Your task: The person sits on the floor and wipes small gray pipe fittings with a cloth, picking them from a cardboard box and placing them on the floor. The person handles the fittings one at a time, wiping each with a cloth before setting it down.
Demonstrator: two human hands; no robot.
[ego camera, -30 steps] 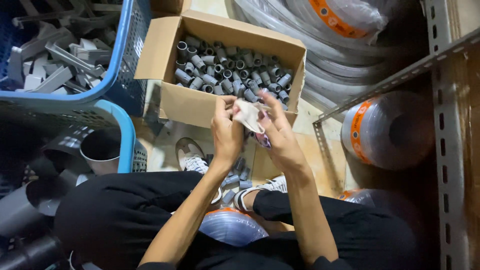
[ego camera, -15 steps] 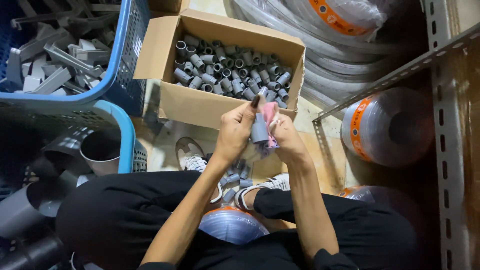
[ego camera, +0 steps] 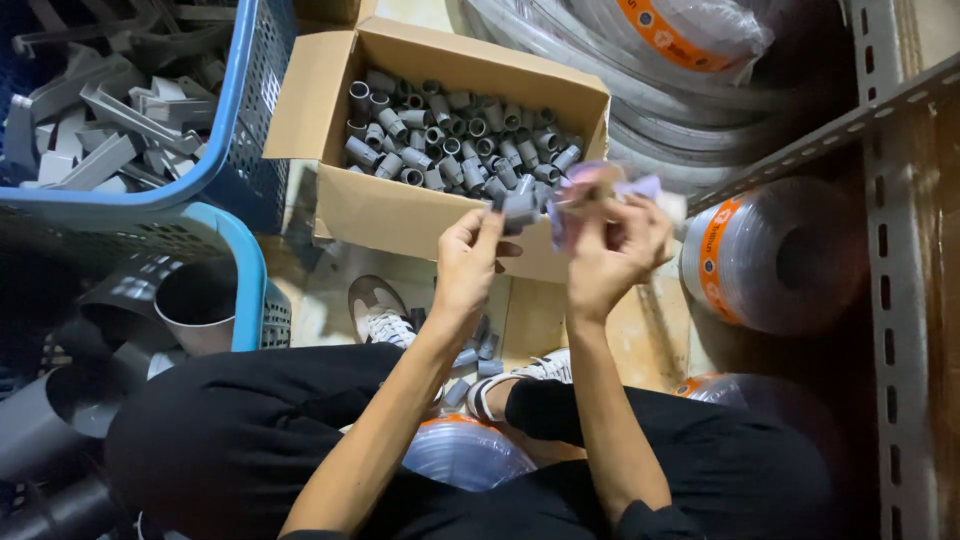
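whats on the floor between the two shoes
In the head view, a few loose grey fittings lie on the floor between the left shoe and the right shoe, partly hidden by the left forearm.

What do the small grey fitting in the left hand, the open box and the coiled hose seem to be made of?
Grey fitting in the left hand: probably moulded plastic, matte, uniform grey like the ones in the box. Box: brown corrugated cardboard, with dull raw flaps. Coiled hose: likely clear flexible plastic, glossy and see-through. The right hand holds something pinkish, too blurred to judge.
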